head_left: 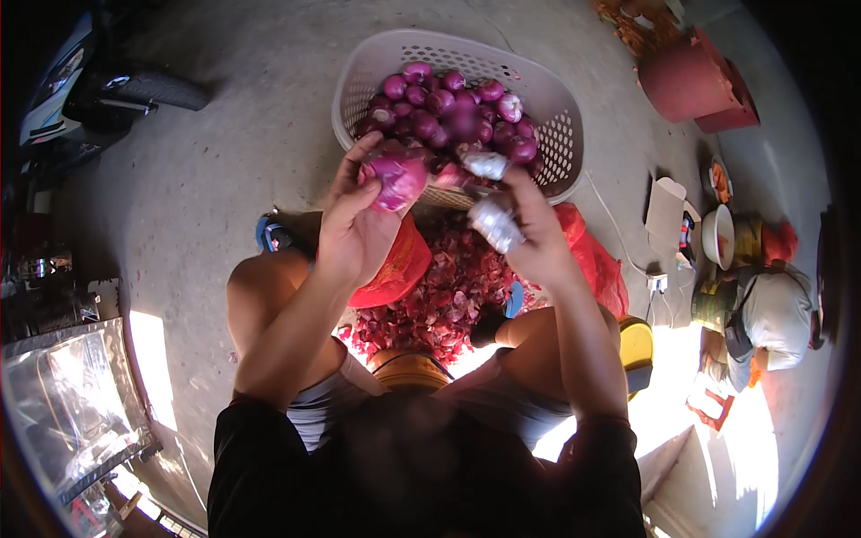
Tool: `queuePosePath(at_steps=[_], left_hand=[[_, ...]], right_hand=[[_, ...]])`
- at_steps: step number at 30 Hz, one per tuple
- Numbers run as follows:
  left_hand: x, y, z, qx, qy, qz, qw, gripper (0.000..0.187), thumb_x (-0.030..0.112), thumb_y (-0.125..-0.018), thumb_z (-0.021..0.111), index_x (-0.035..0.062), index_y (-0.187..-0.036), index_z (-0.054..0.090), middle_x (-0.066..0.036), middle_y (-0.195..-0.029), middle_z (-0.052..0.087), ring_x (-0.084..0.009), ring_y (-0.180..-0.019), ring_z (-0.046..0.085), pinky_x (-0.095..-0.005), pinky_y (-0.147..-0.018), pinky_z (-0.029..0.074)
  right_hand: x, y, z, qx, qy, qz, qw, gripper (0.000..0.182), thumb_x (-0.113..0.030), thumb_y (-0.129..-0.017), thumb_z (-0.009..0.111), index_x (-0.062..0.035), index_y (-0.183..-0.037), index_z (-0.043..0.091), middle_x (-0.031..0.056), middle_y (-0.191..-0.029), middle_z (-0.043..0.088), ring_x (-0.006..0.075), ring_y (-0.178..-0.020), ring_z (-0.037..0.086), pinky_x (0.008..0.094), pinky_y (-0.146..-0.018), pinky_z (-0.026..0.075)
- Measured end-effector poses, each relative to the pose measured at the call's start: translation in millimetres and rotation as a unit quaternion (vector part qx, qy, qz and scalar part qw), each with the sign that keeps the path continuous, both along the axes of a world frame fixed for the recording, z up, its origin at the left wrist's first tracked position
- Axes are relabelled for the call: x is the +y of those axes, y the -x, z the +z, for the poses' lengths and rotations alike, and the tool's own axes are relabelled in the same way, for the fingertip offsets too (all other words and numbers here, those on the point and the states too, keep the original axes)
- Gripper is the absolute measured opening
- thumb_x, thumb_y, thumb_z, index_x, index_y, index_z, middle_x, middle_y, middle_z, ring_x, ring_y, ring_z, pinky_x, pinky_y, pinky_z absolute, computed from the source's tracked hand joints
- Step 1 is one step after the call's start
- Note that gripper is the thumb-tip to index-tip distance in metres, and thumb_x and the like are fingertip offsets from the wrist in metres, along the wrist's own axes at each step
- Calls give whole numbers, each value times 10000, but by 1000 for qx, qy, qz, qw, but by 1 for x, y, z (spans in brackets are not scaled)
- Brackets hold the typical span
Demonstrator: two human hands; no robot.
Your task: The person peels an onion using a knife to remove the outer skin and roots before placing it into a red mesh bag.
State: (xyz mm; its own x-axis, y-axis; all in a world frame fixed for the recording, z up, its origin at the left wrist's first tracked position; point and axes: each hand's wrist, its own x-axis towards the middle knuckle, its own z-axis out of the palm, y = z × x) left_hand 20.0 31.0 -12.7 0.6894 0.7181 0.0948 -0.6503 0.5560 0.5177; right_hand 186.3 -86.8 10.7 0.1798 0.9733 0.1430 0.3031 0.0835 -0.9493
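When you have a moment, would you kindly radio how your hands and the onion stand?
Left hand holding onion. Right hand beside it, wrapped fingers blurred, grip unclear. Nothing seen blocking; basket just beyond.

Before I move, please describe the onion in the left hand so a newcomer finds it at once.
Find the big grey basket on the floor. At its near left edge in view, the left hand holds a purple onion, apart from its neighbours piled in the basket.
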Motion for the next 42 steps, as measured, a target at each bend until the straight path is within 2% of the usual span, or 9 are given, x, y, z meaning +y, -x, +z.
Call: queuePosePath(at_steps=[3,8,14,17,19,29,32,37,42], left_hand=[[0,-1,-7,32,23,-11,999,438,162,-883,509,70,-1282,355,-114,-1244,474,-257,-1162,470,-422,-975,388],[-11,-3,-2,18,153,-49,987,405,224,-930,463,82,-1296,363,-80,-1258,476,-207,-1146,480,-383,-962,401],[-17,-4,-4,58,68,-39,995,428,265,-935,469,86,-1306,353,-71,-1269,468,-184,-1145,480,-365,-967,404],[-19,-3,-5,81,21,-33,996,473,284,-945,429,87,-1354,296,-84,-1302,449,-217,-1190,455,-405,-1008,365],[-18,-2,-5,75,10,-37,996,483,254,-934,459,85,-1352,288,-88,-1293,452,-229,-1178,466,-407,-995,378],[-16,-3,-9,65,-95,-14,993,509,152,-887,548,87,-1309,270,-131,-1271,436,-241,-1171,460,-397,-977,391],[-17,-2,-7,44,-39,-20,998,479,39,-873,545,94,-1283,303,-99,-1248,441,-194,-1144,451,-366,-986,354],[-17,-3,-7,36,-47,-10,998,490,24,-865,557,94,-1276,300,-98,-1236,441,-183,-1124,457,-344,-973,359],[-18,-2,-5,43,-60,-3,997,501,4,-854,564,92,-1267,294,-96,-1216,443,-169,-1094,468,-321,-947,377]], right_hand=[[-6,0,-4,-132,113,19,985,695,-162,-695,720,-62,-1284,365,200,-977,618,329,-900,630,356,-700,509],[-10,-2,-8,-183,76,42,979,694,-165,-687,721,-68,-1280,373,180,-950,619,320,-831,634,380,-634,502],[-5,4,-15,-216,-44,12,975,661,-121,-692,695,-49,-1267,376,181,-936,611,363,-820,619,405,-680,490],[-3,8,-18,-192,-62,5,979,650,-104,-689,689,-44,-1257,379,185,-939,606,371,-822,615,415,-697,485],[-4,10,-19,-151,-30,-1,988,637,-96,-686,689,-45,-1244,387,184,-943,603,371,-822,615,416,-698,484],[0,8,-20,-178,-63,-6,982,555,-69,-675,690,-42,-1174,448,178,-973,614,366,-845,620,395,-702,490],[0,9,-19,-157,-63,-9,986,548,-67,-687,686,-41,-1181,450,174,-963,620,358,-847,624,385,-706,490],[-5,12,-9,-104,-5,2,995,574,-89,-713,686,-35,-1217,418,180,-941,627,345,-859,630,368,-711,489],[-1,13,-13,-135,-36,10,990,584,-96,-723,687,-32,-1227,397,183,-936,627,348,-860,629,368,-720,488]])
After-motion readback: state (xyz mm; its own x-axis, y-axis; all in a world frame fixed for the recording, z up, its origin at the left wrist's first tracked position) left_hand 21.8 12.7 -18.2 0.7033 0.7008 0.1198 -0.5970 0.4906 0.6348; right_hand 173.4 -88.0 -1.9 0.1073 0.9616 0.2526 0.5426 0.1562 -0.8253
